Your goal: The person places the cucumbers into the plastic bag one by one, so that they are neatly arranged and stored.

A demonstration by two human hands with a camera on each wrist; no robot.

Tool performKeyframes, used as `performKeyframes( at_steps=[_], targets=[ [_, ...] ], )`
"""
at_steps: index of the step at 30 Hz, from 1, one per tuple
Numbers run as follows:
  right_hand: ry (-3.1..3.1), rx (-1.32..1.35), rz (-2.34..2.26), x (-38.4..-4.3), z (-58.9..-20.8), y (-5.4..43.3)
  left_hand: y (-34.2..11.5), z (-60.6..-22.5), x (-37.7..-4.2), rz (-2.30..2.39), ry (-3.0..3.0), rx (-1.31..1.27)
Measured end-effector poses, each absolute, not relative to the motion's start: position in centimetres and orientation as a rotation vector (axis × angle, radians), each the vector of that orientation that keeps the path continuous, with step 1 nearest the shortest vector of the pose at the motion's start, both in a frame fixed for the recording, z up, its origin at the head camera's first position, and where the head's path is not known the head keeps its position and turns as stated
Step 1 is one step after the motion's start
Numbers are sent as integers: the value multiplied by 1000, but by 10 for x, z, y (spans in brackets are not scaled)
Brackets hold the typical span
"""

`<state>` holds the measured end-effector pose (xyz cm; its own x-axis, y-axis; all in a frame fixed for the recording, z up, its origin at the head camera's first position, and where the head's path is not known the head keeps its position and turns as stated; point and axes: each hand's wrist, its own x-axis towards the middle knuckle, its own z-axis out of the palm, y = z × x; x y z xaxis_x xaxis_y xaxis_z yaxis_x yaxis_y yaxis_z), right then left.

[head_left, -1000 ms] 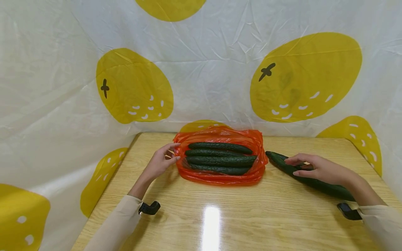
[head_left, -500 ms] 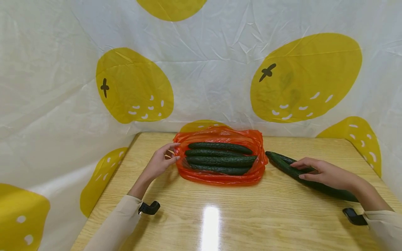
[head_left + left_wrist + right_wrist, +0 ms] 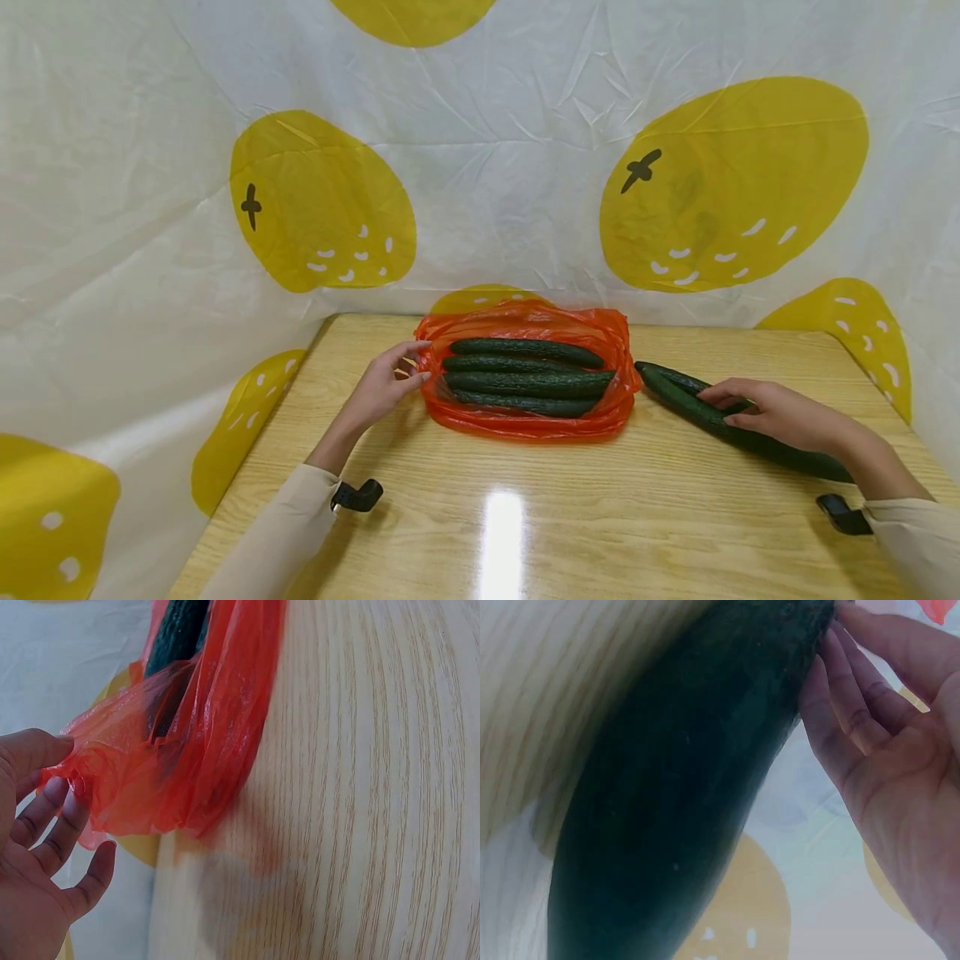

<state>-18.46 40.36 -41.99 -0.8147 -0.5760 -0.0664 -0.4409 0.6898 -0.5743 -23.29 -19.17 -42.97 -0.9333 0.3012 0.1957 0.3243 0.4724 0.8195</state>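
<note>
An open red plastic bag [image 3: 525, 431] lies at the back middle of the table, with several dark green cucumbers [image 3: 532, 383] side by side in it. At the bag's left end my left hand [image 3: 386, 383] pinches the thin plastic edge; the left wrist view shows it bunched at the fingertips [image 3: 67, 746]. Right of the bag, a long cucumber [image 3: 780, 450] lies slanted on the wood, with a second dark green cucumber [image 3: 678, 379] partly hidden behind it. My right hand [image 3: 795, 414] reaches over this pair, thumb and fingers gripping a cucumber around its middle.
The wooden table [image 3: 420, 517] is backed by a white sheet [image 3: 510, 208] with yellow fruit prints, which also hangs along the left side. Each wrist wears a black camera mount [image 3: 357, 497] close above the tabletop.
My right hand has shifted right along the cucumber pair and settled lower, its fingers closing in on one. My left hand stays at the bag's edge.
</note>
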Motion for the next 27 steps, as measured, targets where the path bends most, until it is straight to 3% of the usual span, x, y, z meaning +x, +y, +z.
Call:
performKeyframes(
  at_steps=[7,20,27],
  targets=[
    [2624,-889,-799,-187,-422,403,-192,-429,-232,-1497,-2685,-554],
    [2490,-707,-700,-177,-421,399,-191,-429,-232,-1479,-2712,-533],
    [2479,-719,-673,-174,-423,399,-181,-404,-218,-1478,-2725,-568]
  ],
)
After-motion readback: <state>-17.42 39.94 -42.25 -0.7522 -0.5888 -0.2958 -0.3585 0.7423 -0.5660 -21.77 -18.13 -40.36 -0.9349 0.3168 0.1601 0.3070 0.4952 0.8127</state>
